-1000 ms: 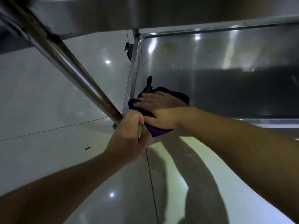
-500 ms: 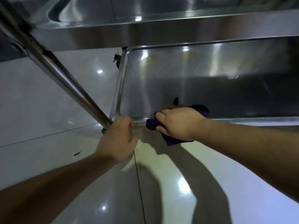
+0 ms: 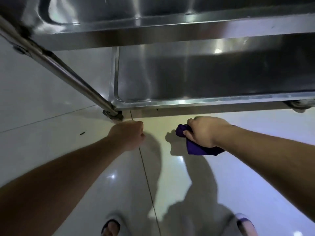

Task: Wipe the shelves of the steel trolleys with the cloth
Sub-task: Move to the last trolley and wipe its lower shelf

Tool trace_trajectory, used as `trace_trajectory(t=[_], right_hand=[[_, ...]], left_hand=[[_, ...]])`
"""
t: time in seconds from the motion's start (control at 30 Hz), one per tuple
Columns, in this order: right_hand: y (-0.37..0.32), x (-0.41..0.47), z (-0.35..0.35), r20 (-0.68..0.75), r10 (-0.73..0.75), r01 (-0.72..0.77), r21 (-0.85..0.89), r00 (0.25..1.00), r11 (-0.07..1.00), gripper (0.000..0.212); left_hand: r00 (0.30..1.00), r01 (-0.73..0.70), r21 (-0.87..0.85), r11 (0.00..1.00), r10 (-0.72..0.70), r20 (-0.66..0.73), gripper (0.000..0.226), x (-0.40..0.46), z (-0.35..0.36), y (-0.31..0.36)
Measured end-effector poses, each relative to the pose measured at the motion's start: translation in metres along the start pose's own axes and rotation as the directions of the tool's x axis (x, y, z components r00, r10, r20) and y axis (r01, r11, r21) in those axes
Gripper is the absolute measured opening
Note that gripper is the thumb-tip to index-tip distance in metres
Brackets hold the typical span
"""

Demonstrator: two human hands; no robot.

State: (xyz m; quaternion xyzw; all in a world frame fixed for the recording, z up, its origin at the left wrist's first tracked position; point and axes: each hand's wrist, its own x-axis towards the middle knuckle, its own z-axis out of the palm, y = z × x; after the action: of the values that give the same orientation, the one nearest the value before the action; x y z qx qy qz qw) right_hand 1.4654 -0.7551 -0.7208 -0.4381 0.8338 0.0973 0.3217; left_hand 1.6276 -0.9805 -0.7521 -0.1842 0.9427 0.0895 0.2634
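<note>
Right hand (image 3: 203,132): fingers curled tight around a bunched purple cloth (image 3: 197,147), held in the air in front of the trolley, clear of the steel.
Cloth: crumpled; 1 end pokes out past the knuckles toward the left, the rest hangs below the palm. It touches neither shelf.
Left hand (image 3: 128,135): closed in a loose fist, empty as far as the view shows, just in front of the trolley's near-left corner and apparently not touching it.
Hands: well apart, both lower in view than the front edge of the bottom shelf.
Bottom shelf (image 3: 204,79): a shallow steel tray with a raised rim, bare, with light spots reflected on it; part of it lies in the shadow of the shelf above.
Upper shelf (image 3: 153,23): seen from above at the top of the view, its front lip a bright band.
Upright tube (image 3: 56,63): runs slantwise from the upper left down to the near-left corner, ending in a caster bracket (image 3: 113,114).
Right caster (image 3: 298,105): partly visible under the bottom shelf at the right edge; blurred.
Floor (image 3: 51,103): pale glossy tiles with a grout line between the arms, carrying the shadows of both arms.
Feet: 2 sandalled feet (image 3: 110,227) at the bottom edge.
</note>
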Motion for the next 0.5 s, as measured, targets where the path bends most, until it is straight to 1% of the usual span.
trace_trajectory(t=[0.1,0.17,0.23,0.37,0.5], right_hand=[[-0.016,-0.051,0.008,0.15,0.036,-0.049,0.083,0.988,0.995,0.042],[-0.028,-0.083,0.002,0.218,0.053,-0.078,0.106,0.975,0.991,0.043],[-0.04,-0.112,-0.009,0.274,0.071,-0.109,0.126,0.959,0.986,0.038],[-0.07,-0.17,-0.051,0.34,0.104,-0.152,0.117,0.934,0.981,0.036],[-0.118,-0.228,-0.121,0.426,0.095,-0.158,0.114,0.9,0.981,0.038]], left_hand=[[0.99,0.02,-0.036,0.999,-0.015,0.139,0.018,-0.045,-0.018,0.018],[0.98,0.018,-0.038,0.999,-0.01,0.2,0.024,-0.08,-0.033,0.028],[0.968,0.018,-0.06,0.998,-0.003,0.25,0.028,-0.118,-0.05,0.035],[0.955,0.04,-0.09,0.995,-0.011,0.295,0.034,-0.197,-0.1,0.037],[0.952,0.102,-0.129,0.986,-0.059,0.299,0.035,-0.279,-0.165,0.022]])
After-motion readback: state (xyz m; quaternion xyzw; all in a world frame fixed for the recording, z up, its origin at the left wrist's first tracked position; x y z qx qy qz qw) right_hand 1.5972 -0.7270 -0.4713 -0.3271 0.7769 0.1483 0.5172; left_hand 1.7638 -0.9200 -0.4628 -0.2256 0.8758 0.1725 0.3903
